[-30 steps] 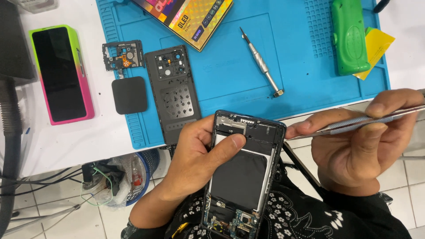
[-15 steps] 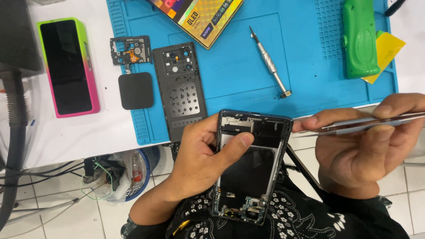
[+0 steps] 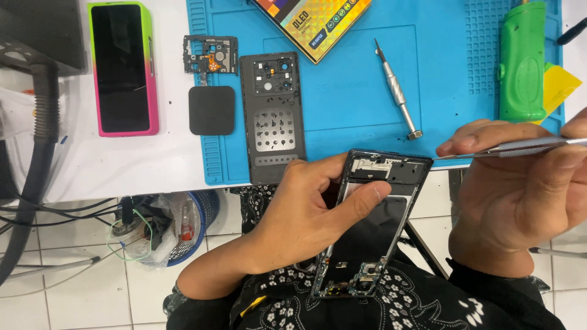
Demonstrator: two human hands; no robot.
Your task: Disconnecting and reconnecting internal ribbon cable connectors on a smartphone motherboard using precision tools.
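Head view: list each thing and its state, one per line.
Phone frame: opened, back off, held in left hand.
Tweezers: pinched in right hand, tip at the frame's corner.
Back cover: lying on mat.
Screwdriver: lying loose.
Pink phone: screen dark.

I am at a phone repair bench in a small workshop. A blue silicone repair mat (image 3: pixel 342 110) with ridged trays covers my white surface (image 3: pixel 92 165), and on it lie a precision screwdriver (image 3: pixel 397 91), a removed dark back cover (image 3: pixel 273 116), a small circuit frame (image 3: pixel 210 54) and a black square pad (image 3: pixel 211 110). A phone in a pink and green case (image 3: pixel 122 67) waits beside the mat. Cables (image 3: pixel 36 208) and a waste basket (image 3: pixel 165 226) sit on the tiled floor (image 3: pixel 92 293) below.
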